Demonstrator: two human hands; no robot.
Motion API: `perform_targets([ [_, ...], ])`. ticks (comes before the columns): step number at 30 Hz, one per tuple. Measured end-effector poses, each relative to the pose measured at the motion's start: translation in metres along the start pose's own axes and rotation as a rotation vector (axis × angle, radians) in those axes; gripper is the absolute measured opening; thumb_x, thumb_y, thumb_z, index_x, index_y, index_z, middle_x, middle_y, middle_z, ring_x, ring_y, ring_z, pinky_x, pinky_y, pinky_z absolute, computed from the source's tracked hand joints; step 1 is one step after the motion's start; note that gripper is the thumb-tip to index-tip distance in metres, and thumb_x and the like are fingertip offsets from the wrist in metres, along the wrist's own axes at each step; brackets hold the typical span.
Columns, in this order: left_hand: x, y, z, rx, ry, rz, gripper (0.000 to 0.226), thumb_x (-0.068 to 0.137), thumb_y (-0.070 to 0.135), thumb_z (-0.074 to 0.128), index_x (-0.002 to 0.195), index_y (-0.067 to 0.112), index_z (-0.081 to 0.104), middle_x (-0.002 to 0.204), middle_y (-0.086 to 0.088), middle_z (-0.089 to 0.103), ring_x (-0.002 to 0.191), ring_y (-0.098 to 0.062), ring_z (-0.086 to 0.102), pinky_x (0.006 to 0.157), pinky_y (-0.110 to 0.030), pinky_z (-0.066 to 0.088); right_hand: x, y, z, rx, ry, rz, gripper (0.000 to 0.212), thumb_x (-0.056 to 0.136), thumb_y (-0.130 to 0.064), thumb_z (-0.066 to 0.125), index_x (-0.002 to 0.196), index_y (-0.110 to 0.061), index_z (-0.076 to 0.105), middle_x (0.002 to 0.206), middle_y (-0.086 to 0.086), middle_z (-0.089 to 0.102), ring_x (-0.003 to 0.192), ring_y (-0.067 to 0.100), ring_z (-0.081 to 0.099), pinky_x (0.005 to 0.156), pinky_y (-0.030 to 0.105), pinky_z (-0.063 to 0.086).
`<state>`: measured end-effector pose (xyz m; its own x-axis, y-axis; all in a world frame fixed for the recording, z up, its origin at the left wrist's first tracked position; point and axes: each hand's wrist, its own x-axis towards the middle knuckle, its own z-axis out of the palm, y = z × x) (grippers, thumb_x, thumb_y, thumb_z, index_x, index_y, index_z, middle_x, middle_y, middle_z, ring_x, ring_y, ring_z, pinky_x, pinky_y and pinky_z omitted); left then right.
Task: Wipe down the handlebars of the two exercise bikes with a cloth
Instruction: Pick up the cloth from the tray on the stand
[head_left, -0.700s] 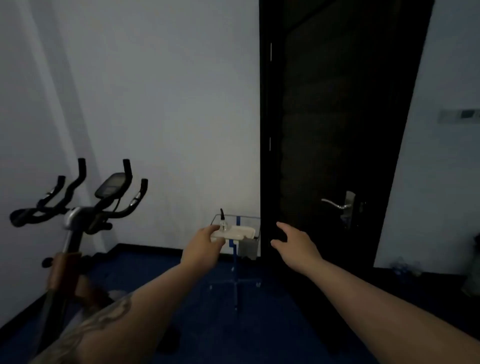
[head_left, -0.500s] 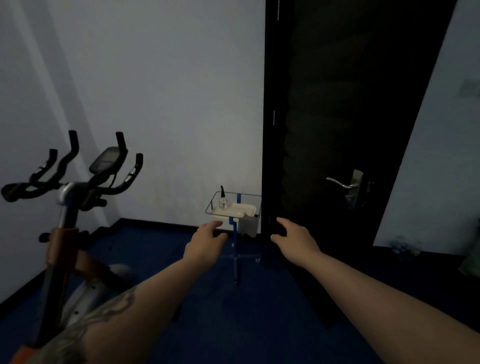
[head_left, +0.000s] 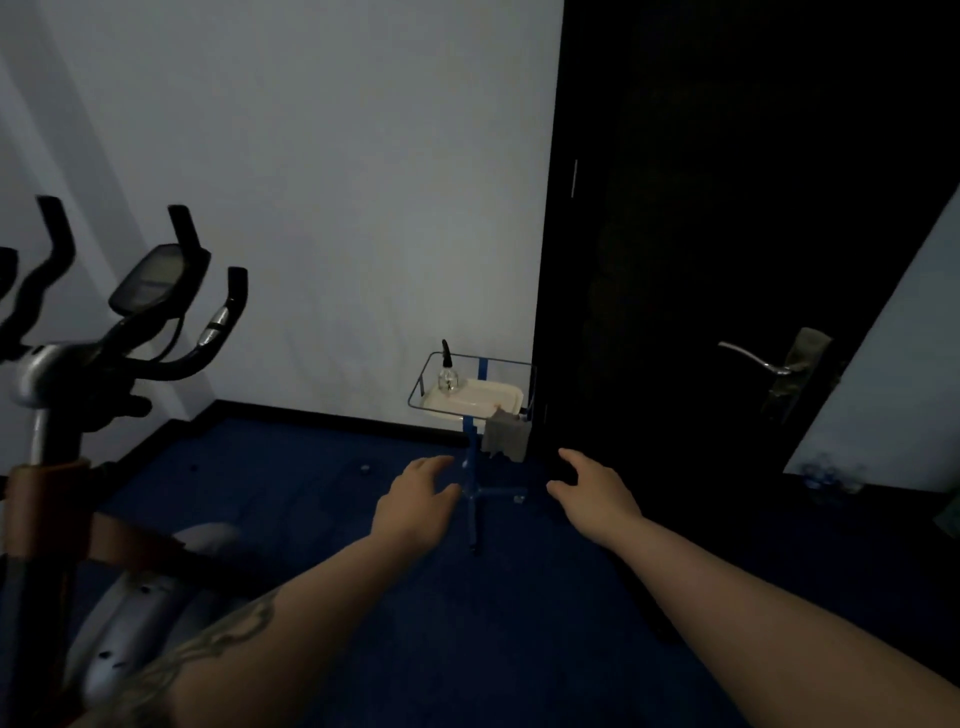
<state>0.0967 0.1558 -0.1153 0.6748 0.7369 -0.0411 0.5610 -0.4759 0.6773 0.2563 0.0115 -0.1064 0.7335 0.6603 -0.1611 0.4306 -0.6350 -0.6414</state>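
A grey cloth (head_left: 505, 435) hangs over the front edge of a small wire-rimmed stand (head_left: 470, 358) against the far wall. Both of my arms stretch toward it. My left hand (head_left: 418, 501) is open, fingers apart, below and left of the cloth. My right hand (head_left: 597, 493) is open too, below and right of it. Neither hand touches anything. An exercise bike stands at the left, its black handlebars (head_left: 208, 332) and console (head_left: 153, 278) raised. A second set of black handlebars (head_left: 44, 260) shows at the far left edge.
On the stand lies a white tray (head_left: 488, 400) with a small clear spray bottle (head_left: 448, 376). A dark door (head_left: 727, 260) with a metal lever handle (head_left: 756, 361) fills the right. The floor (head_left: 467, 623) is dark blue carpet. The room is dim.
The view has tilted down and drawn nearer the stand. My left hand, which overlapped the tray earlier, now sits lower than the stand; both hands stay open and empty.
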Motion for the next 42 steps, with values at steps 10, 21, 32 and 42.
perform_targets([
  [10,0.105,-0.008,0.057,0.024,-0.159,0.007,0.048,0.095,0.033,0.047,0.142,0.028,0.038,0.150,0.005,0.036,0.131,-0.019,0.043,0.108,-0.043,0.038,0.098,0.014,0.033,-0.028,-0.059,0.012,0.058,0.096,-0.036,0.048,0.148,-0.028,0.023,0.151,0.000,0.034,0.134,0.020,0.034,0.110,0.037,0.033],
  [21,0.240,0.006,0.127,-0.009,-0.145,-0.162,0.044,0.096,0.032,0.047,0.139,0.028,0.042,0.149,0.002,0.037,0.132,-0.021,0.042,0.109,-0.046,0.037,0.248,0.073,0.017,-0.114,-0.234,-0.003,0.058,0.097,-0.035,0.047,0.149,-0.027,0.023,0.153,0.000,0.030,0.136,0.021,0.032,0.112,0.038,0.031],
  [32,0.341,-0.028,0.158,-0.014,-0.172,-0.345,0.047,0.093,0.032,0.048,0.139,0.024,0.043,0.147,0.001,0.041,0.131,-0.020,0.043,0.108,-0.042,0.036,0.372,0.091,0.055,-0.156,-0.397,0.057,0.057,0.096,-0.034,0.047,0.148,-0.027,0.025,0.151,0.001,0.033,0.134,0.022,0.034,0.111,0.040,0.032],
  [42,0.455,-0.077,0.174,0.104,-0.269,-0.248,0.048,0.092,0.032,0.048,0.140,0.026,0.041,0.149,0.003,0.039,0.132,-0.021,0.041,0.108,-0.041,0.036,0.480,0.084,0.107,-0.259,-0.342,0.148,0.052,0.096,-0.030,0.047,0.145,-0.024,0.032,0.147,-0.002,0.040,0.132,0.022,0.036,0.111,0.040,0.032],
])
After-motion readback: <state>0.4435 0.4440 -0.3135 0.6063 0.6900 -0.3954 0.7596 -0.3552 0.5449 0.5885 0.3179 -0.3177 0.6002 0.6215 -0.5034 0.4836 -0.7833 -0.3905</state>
